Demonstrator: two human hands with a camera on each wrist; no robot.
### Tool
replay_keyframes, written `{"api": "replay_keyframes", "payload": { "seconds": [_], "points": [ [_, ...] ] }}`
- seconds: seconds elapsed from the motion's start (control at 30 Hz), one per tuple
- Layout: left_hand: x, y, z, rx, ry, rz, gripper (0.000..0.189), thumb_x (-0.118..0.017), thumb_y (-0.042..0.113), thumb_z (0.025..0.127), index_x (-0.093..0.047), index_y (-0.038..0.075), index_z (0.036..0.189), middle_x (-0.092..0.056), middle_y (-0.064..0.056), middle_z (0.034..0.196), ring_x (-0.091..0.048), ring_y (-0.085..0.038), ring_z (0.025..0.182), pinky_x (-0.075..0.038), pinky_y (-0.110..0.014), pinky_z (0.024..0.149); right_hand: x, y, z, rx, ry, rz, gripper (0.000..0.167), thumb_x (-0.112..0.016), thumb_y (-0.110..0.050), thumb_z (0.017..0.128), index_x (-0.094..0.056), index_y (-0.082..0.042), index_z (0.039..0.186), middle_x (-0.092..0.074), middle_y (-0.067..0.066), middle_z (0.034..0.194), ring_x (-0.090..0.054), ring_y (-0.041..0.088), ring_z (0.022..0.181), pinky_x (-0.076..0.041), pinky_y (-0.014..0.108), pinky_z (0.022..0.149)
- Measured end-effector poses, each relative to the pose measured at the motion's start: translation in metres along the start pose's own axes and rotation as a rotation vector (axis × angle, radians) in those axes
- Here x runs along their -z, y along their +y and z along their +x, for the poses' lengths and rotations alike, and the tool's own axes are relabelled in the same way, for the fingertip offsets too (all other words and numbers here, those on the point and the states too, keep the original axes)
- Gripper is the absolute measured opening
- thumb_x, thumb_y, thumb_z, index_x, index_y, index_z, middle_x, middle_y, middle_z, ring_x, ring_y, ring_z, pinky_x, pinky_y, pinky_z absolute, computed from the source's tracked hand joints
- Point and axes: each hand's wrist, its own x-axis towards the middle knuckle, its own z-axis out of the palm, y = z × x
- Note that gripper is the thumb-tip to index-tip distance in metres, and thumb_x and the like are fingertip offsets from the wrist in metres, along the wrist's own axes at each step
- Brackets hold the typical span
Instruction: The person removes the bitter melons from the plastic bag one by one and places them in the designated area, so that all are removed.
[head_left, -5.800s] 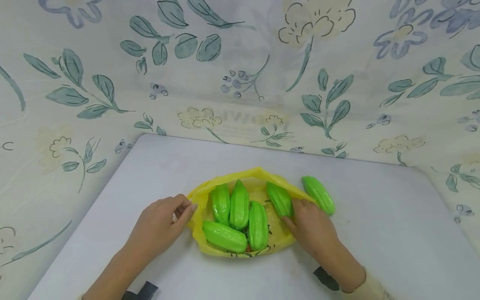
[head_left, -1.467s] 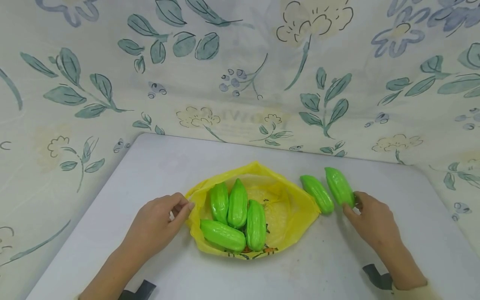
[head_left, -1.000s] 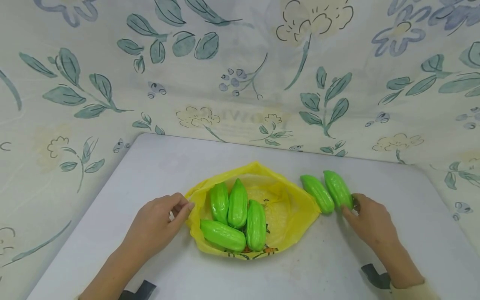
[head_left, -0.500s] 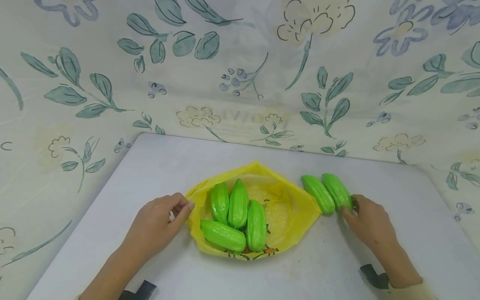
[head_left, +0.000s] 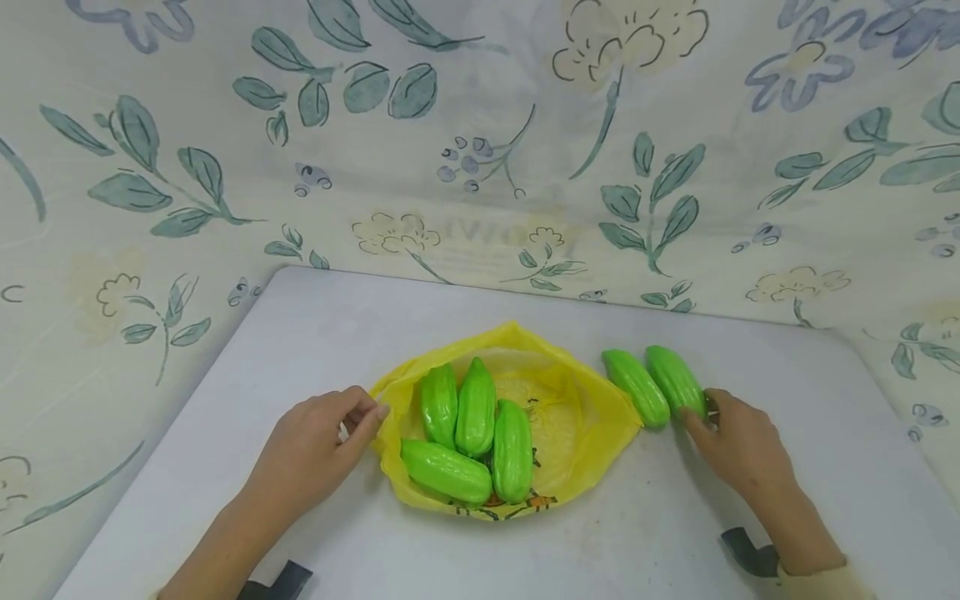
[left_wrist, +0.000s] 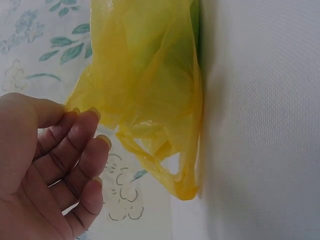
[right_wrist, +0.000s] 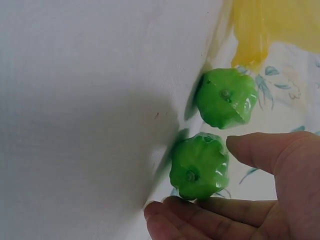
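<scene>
A yellow plastic bag (head_left: 592,408) lies with its mouth spread wide, and several green ridged gourds (head_left: 477,407) are inside it. My left hand (head_left: 318,437) pinches the left edge of the bag between thumb and fingertips; the left wrist view shows the thin plastic (left_wrist: 82,95) at the tips. To the right of the bag, two more gourds lie side by side on the table. The nearer to the bag is one gourd (head_left: 636,389); my right hand (head_left: 742,442) holds the lower end of the outer gourd (head_left: 675,377), thumb on one side and fingers on the other.
The white table (head_left: 480,558) carries everything. A floral-patterned cloth (head_left: 480,167) rises behind and beside it. Dark wrist straps (head_left: 750,552) show under both forearms. In the left wrist view, a bag handle loop (left_wrist: 185,187) hangs beside the left hand.
My right hand has taken a gourd from the bag's right side and brought it down beside the other gourd on the table. My left hand has stayed at the bag's edge.
</scene>
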Motion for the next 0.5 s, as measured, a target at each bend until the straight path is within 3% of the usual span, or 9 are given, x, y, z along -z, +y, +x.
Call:
{"api": "replay_keyframes", "payload": {
  "seconds": [0.27, 0.5],
  "points": [
    [-0.0003, -0.0008, -0.0005, 0.001, -0.005, -0.001, 0.010, -0.072, 0.020, 0.101, -0.069, 0.017, 0.092, -0.058, 0.014, 0.073, -0.051, -0.009, 0.069, -0.048, -0.028, 0.062, -0.0007, -0.0005, 0.0012, 0.025, 0.007, 0.011, 0.065, -0.063, -0.033, 0.104, -0.048, 0.020, 0.138, -0.064, 0.037, 0.118, -0.064, 0.051, 0.106, -0.055, 0.061, 0.082],
    [-0.0007, -0.0021, -0.0013, 0.000, -0.008, -0.001, 0.009, -0.072, 0.021, 0.101, -0.069, 0.017, 0.093, -0.059, 0.014, 0.074, -0.050, -0.009, 0.069, -0.048, -0.029, 0.063, -0.0008, -0.0001, 0.0021, 0.010, -0.018, 0.032, 0.069, -0.060, -0.038, 0.106, -0.045, 0.020, 0.141, -0.060, 0.039, 0.128, -0.060, 0.056, 0.115, -0.053, 0.064, 0.089]
  ]
}}
